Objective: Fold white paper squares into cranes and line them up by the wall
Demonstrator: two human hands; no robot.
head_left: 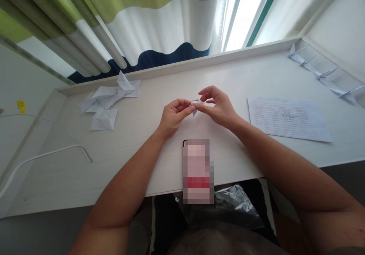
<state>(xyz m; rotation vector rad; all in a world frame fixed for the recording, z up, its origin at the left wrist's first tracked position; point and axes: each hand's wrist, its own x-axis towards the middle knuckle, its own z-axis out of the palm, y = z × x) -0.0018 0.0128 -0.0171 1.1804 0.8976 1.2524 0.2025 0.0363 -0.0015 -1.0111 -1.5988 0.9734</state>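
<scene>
Over the middle of the white desk, a small folded piece of white paper (195, 104) is pinched between my two hands. My left hand (174, 117) grips its left end with thumb and curled fingers. On the other side, my right hand (218, 105) holds it with the thumb and fingertips, the index finger raised above it. Much of the paper is hidden by the fingers, so its full shape does not show. Just below the hands lies a phone (197, 167), its surface blurred out, reaching over the desk's near edge.
Several folded white papers (105, 97) lie in a pile at the left. A written sheet (288, 118) lies at the right, and a row of folded paper pieces (322, 74) stands along the right wall. A white cable (57, 152) crosses the left side. Curtains (159, 19) hang behind.
</scene>
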